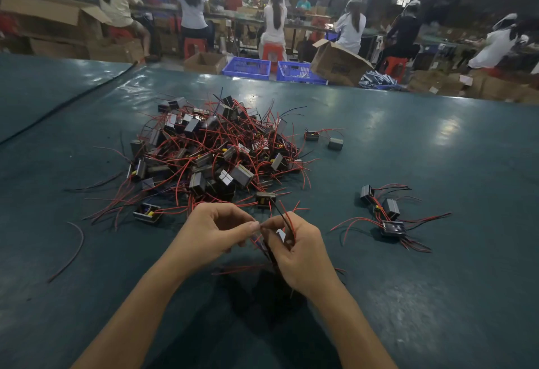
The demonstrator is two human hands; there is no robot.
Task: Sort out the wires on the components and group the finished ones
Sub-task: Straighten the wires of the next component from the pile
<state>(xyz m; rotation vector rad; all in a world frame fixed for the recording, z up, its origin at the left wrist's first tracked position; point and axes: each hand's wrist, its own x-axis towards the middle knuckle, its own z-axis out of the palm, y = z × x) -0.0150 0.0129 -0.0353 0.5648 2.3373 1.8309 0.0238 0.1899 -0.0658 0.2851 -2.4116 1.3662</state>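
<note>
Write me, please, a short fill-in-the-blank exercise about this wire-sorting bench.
1. The small group of components lies to the person's ____ of the big pile.
2. Most pile wires are ____.
3. The left hand pinches, and the right hand grips, one component's leads, red and ____.
4. The two crates beyond the table are ____.
Missing words: right; red; black; blue.

The pile of components [210, 152] lies just beyond my left hand [215, 231] and right hand [297, 252], one component [280, 234] between them; the small group [385, 217] sits well right, a loose wire [73, 249] left
</note>
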